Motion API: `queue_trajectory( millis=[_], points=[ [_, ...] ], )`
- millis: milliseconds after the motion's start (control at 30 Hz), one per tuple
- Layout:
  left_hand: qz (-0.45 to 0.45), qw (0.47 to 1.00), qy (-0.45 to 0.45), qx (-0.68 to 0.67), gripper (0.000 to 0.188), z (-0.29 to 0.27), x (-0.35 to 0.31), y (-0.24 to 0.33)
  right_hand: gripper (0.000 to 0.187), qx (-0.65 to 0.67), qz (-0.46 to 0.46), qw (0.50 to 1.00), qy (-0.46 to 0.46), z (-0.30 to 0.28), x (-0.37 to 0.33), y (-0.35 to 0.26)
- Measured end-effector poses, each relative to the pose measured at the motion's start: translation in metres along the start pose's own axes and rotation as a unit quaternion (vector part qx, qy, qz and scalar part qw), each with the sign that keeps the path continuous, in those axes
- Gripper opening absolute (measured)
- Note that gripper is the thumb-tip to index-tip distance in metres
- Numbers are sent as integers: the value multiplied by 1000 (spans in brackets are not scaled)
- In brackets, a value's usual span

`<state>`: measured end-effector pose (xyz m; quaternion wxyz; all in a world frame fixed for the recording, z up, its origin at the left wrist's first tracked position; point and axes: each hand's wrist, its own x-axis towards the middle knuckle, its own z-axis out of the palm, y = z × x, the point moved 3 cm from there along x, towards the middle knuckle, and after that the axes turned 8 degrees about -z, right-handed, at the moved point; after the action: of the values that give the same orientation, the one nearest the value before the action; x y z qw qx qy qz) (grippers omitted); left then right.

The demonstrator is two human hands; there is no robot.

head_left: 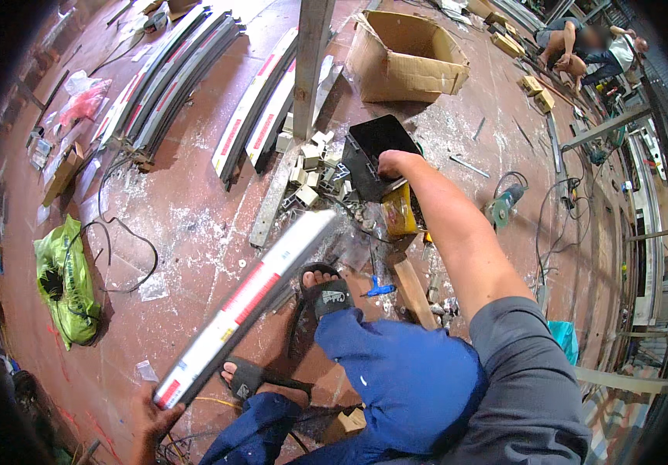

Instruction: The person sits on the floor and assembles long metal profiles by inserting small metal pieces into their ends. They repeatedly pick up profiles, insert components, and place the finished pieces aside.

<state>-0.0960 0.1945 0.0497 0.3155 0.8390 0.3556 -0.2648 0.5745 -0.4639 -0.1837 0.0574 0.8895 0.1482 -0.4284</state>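
Observation:
My left hand (154,415) is wrapped around the near end of a long white profile bar (260,283) with red labels. The bar slants up and away to the right, past my sandalled feet. My right arm stretches forward, and my right hand (396,164) is at the edge of a black box (372,143). Its fingers look curled; their tips and anything in them are hidden. Just below that hand stands a yellow container (400,213). Several small cut profile pieces (307,174) lie heaped left of the box.
More long profiles (171,85) lie at the far left. A metal post (310,70) rises beside a cardboard box (411,66). An angle grinder (506,203) with its cable lies right of my arm. A blue tool (380,288) and a green bag (70,283) are on the floor. Other people (582,54) crouch far right.

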Motion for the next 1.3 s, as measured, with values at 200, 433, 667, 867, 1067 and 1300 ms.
queue_trajectory(
  millis=[200,433,667,867,1067,1300],
  points=[
    [164,966,70,188,66,28,30,-52,39,334,-87,939,-11,46,30,-118],
    [165,965,13,205,66,50,87,-54,27,182,-160,967,83,-8,-74,-169],
    [158,963,-53,214,68,74,78,24,14,-44,-205,928,308,-43,-129,-167],
    [261,957,-48,115,86,136,95,150,29,93,-144,915,365,-43,-156,-128],
    [236,965,-49,101,90,191,101,252,28,193,-169,883,394,-35,-152,-101],
    [250,960,-83,92,84,175,98,219,28,313,-139,845,412,-34,-155,-100]
  ],
)
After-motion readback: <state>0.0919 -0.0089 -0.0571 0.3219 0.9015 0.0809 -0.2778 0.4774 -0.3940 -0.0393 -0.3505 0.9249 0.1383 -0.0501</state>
